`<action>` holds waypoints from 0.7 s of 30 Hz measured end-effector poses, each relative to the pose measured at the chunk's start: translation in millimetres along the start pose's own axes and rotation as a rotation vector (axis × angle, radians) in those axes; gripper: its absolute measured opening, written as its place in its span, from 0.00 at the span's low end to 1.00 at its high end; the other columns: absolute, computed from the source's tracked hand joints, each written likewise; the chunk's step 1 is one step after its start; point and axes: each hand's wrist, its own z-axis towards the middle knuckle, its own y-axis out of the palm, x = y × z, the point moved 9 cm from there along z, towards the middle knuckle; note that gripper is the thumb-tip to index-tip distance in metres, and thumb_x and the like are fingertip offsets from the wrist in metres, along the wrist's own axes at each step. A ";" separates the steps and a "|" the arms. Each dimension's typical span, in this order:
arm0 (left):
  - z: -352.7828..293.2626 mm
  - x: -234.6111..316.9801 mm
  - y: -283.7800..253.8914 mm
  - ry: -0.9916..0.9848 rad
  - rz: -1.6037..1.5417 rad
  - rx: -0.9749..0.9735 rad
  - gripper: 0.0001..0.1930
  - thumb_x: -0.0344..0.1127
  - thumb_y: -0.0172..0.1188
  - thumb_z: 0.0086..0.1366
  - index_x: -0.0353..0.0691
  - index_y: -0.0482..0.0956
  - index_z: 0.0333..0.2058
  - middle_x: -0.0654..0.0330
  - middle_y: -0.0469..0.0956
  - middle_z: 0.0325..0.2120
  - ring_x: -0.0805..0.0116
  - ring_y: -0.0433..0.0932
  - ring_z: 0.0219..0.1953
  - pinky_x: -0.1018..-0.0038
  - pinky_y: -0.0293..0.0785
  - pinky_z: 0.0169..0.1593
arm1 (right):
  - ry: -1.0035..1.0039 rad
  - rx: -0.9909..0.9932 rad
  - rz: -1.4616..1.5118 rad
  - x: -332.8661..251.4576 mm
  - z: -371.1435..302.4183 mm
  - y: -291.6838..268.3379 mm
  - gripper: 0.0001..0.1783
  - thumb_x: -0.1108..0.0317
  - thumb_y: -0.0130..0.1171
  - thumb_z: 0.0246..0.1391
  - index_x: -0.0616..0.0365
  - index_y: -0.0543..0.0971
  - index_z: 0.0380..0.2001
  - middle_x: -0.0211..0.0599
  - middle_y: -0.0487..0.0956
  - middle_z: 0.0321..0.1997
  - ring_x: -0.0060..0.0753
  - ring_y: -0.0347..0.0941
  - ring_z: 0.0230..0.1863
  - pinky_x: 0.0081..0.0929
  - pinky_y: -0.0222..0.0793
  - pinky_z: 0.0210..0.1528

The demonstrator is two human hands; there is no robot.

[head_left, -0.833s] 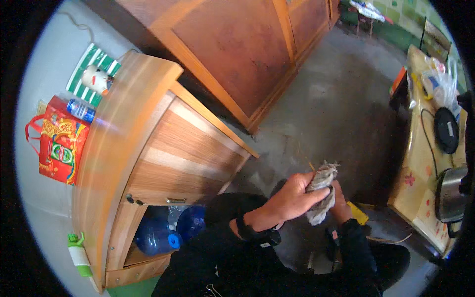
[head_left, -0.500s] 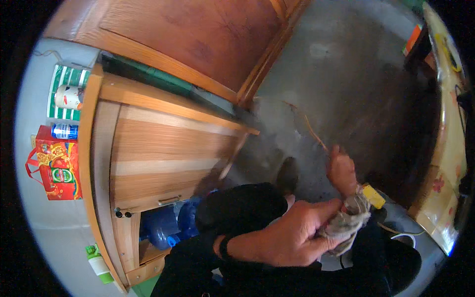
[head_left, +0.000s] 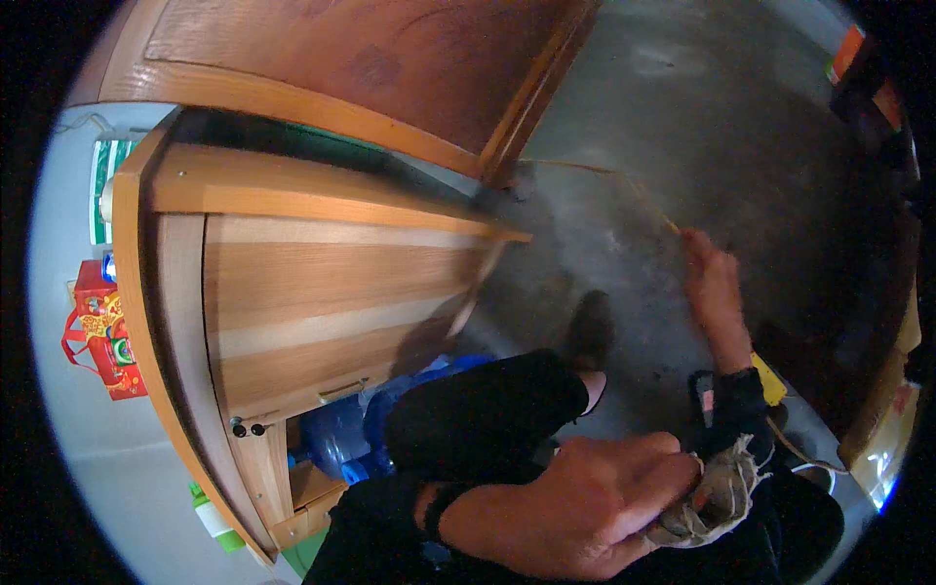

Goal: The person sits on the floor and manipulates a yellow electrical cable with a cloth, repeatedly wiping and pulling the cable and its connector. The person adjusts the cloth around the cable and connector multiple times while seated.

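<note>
L hand gripping grey cloth bundle at fingertips; R hand ahead, pinching thin straw strand over floor.

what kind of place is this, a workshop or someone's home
Most likely a room in a home, perhaps used for handwork. A wooden cabinet stands on a bare concrete floor, blue water bottles are stored beneath it, and the left hand grips a pale woven bundle.
</note>
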 end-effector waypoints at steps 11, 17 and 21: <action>-12.6 7.8 -11.1 0.096 0.149 0.067 0.15 0.34 0.72 0.59 0.34 0.81 0.42 0.54 0.75 0.31 0.58 0.78 0.28 0.64 0.72 0.26 | 0.181 0.093 0.006 77.0 -18.4 0.0 0.19 0.76 0.52 0.69 0.55 0.82 0.58 0.55 0.86 0.51 0.60 0.84 0.50 0.47 0.80 0.49; -11.5 11.7 -7.1 0.100 0.203 0.012 0.15 0.34 0.72 0.60 0.34 0.81 0.43 0.55 0.74 0.31 0.60 0.78 0.27 0.66 0.72 0.25 | -0.183 -0.045 0.241 8.0 -23.0 45.6 0.20 0.82 0.58 0.61 0.58 0.84 0.55 0.56 0.86 0.49 0.62 0.84 0.51 0.42 0.79 0.49; -9.6 14.2 -7.5 0.096 0.227 0.005 0.15 0.34 0.71 0.61 0.34 0.81 0.43 0.55 0.74 0.31 0.59 0.78 0.28 0.65 0.72 0.25 | 0.011 -0.055 0.223 21.5 -15.4 46.1 0.20 0.82 0.55 0.62 0.59 0.83 0.55 0.55 0.87 0.49 0.57 0.85 0.50 0.41 0.79 0.52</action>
